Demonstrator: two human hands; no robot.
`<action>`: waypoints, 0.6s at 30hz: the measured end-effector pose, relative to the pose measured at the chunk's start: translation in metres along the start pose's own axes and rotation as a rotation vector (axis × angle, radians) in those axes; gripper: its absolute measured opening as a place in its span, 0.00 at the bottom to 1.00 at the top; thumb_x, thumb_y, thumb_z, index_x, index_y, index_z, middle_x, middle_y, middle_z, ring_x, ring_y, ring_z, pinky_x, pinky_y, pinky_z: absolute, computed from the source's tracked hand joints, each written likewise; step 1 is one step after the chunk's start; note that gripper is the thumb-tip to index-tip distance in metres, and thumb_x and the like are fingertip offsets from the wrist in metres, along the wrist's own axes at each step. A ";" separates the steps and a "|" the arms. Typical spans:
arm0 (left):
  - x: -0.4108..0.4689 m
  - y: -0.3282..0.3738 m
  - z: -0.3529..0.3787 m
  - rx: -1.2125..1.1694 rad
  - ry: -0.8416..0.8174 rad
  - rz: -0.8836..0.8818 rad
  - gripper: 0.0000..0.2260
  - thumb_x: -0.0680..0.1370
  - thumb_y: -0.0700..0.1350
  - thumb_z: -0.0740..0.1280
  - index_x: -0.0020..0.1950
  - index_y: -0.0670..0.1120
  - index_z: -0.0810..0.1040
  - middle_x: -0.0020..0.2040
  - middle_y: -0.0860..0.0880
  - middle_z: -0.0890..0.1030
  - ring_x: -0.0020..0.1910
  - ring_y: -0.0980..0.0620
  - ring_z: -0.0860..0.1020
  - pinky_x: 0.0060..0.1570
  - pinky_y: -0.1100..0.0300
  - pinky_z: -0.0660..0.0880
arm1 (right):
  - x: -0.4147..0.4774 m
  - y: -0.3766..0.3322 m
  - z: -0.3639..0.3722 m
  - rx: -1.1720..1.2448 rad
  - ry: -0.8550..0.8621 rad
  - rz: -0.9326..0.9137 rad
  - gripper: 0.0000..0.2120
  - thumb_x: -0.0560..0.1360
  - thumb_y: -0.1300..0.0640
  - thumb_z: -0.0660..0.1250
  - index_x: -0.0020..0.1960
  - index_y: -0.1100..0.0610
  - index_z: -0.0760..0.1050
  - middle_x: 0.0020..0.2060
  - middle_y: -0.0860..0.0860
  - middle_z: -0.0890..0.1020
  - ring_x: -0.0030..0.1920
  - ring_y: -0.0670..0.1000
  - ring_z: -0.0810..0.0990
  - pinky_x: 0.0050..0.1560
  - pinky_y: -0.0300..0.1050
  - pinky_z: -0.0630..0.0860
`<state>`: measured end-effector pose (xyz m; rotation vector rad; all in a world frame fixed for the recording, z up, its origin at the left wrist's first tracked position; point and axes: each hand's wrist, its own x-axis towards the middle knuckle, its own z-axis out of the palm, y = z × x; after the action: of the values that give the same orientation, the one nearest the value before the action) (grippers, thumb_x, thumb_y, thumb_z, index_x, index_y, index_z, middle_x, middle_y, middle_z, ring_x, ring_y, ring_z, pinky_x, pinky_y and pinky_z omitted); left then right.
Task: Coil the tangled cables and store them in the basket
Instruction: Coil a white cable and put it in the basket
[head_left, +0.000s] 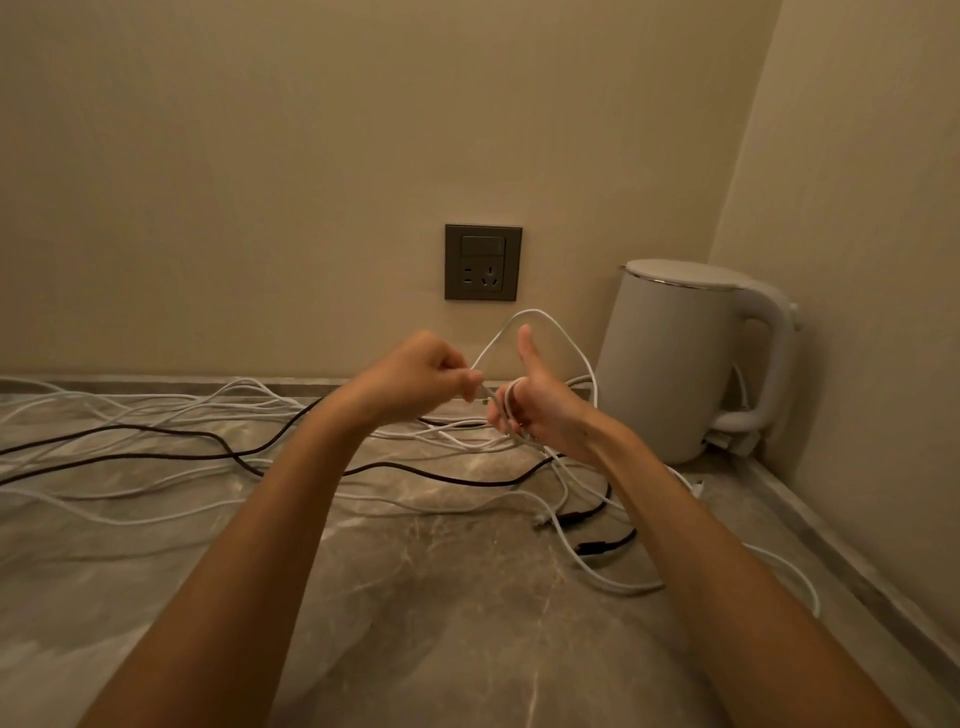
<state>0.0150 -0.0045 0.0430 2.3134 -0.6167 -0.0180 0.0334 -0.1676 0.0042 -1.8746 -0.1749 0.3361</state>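
Above a marble counter (415, 597) near the kettle (660, 364), left fingers (464, 383) and right fingers (502, 422) grip one white cable (532, 310).

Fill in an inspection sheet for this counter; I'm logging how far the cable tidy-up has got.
Surface: grey-brown marbled stone countertop, cables spread across it.
Job's things: tangled thin white cables and thin black cables lying loose; basket not in view.
Clutter: white plastic electric kettle in the right corner.
Grippers: left hand pinches one of the white cables; right hand, thumb up, has it wound round its fingers.
Cables: a white loop arches above the hands; no finished coil seen.
Surroundings: beige walls; grey wall socket with switch, nothing plugged in.
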 end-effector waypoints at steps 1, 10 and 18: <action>0.000 0.000 0.000 -0.012 0.055 0.026 0.10 0.78 0.46 0.63 0.38 0.46 0.77 0.29 0.49 0.71 0.25 0.56 0.64 0.25 0.67 0.62 | -0.001 -0.001 0.000 -0.041 -0.031 0.009 0.44 0.71 0.28 0.30 0.34 0.61 0.70 0.26 0.52 0.70 0.26 0.46 0.65 0.28 0.37 0.65; 0.008 -0.008 0.006 0.018 0.490 0.137 0.11 0.77 0.48 0.64 0.40 0.43 0.80 0.28 0.52 0.71 0.27 0.57 0.66 0.31 0.61 0.63 | -0.007 -0.008 0.008 0.115 -0.337 -0.042 0.39 0.69 0.26 0.29 0.25 0.56 0.59 0.20 0.49 0.61 0.23 0.48 0.60 0.29 0.40 0.60; 0.015 -0.016 0.034 0.069 0.376 -0.011 0.14 0.80 0.48 0.60 0.36 0.47 0.75 0.27 0.50 0.72 0.30 0.46 0.73 0.36 0.54 0.73 | -0.012 -0.010 0.001 0.770 -0.543 -0.211 0.41 0.70 0.25 0.33 0.18 0.55 0.62 0.13 0.46 0.64 0.19 0.45 0.53 0.19 0.34 0.56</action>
<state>0.0283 -0.0232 0.0098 2.3026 -0.4162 0.4293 0.0225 -0.1672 0.0151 -0.9663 -0.5246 0.6545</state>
